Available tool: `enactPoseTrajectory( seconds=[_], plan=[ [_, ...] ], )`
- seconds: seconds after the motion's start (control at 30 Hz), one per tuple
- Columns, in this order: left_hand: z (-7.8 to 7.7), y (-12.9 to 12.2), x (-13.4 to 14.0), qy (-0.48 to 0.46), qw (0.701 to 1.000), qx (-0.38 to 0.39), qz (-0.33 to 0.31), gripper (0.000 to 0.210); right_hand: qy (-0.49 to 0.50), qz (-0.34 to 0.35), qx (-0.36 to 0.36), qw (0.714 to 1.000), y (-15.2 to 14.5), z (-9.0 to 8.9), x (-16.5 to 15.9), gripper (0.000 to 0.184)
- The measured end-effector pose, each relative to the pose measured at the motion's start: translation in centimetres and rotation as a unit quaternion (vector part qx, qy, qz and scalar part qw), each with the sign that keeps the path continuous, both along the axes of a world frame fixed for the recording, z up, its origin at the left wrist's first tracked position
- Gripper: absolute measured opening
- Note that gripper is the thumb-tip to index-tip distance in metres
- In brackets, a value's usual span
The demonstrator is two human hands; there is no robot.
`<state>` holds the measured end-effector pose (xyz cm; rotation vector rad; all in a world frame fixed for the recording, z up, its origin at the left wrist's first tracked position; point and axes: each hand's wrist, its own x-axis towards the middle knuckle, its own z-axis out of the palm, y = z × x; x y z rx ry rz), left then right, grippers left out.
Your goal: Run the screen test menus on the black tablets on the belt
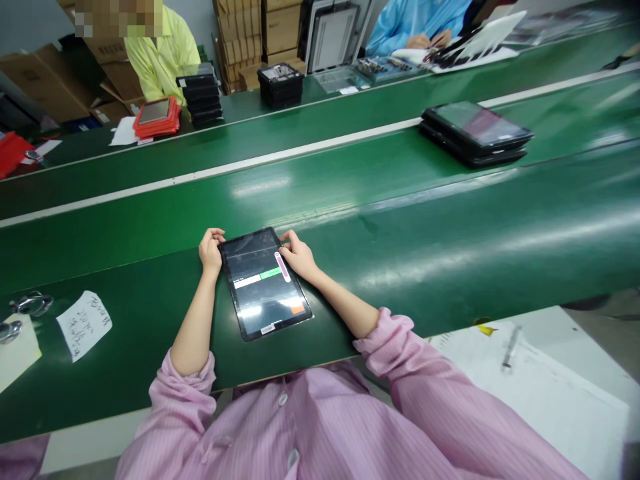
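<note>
A black tablet (265, 293) lies in front of me on the green workbench (150, 333). Its dark screen carries a white-and-green bar, an orange patch, a small white label at the near edge and a pink-and-white strip near the right side. My left hand (211, 250) grips its far left corner, fingers curled at the edge. At the far right corner, my right hand (299, 256) holds the other edge, its thumb over the rim near the pink strip. The fingers' undersides are partly hidden.
Several stacked tablets (475, 133) sit on the green conveyor belt (350, 157) at right. Left lie a handwritten note (85, 325) and metal rings (31, 303). Papers and a pen (511, 350) rest on a white surface. Across the belt, two people work near black trays (281, 85) and red cases (157, 119).
</note>
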<state>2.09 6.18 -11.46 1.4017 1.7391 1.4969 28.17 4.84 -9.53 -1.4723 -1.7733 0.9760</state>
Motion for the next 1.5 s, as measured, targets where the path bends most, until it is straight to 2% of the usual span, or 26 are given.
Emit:
enactPoseTrajectory(
  seconds=[0.4,0.67,0.83,1.1,1.5],
  plan=[
    [0.33,-0.08,-0.14,0.026,1.0,-0.015,0.0,0.027,-0.002,-0.002,-0.001,1.0,-0.03,0.04,0.02,0.025],
    [0.36,-0.22,-0.1,0.053,0.998,-0.025,-0.024,0.029,-0.011,0.0,0.0,1.0,-0.04,0.23,0.07,0.026],
    [0.23,-0.1,-0.19,0.037,0.998,-0.022,-0.035,0.029,-0.013,0.003,-0.001,1.0,-0.03,0.23,0.03,0.027],
    [0.14,0.09,-0.08,0.002,1.0,-0.006,0.022,0.028,-0.006,0.006,-0.007,1.0,-0.08,0.34,0.04,0.026],
    [0.18,-0.02,-0.37,0.038,0.999,-0.022,-0.002,0.029,-0.002,0.005,-0.005,1.0,-0.04,0.24,-0.01,0.027]
  ],
)
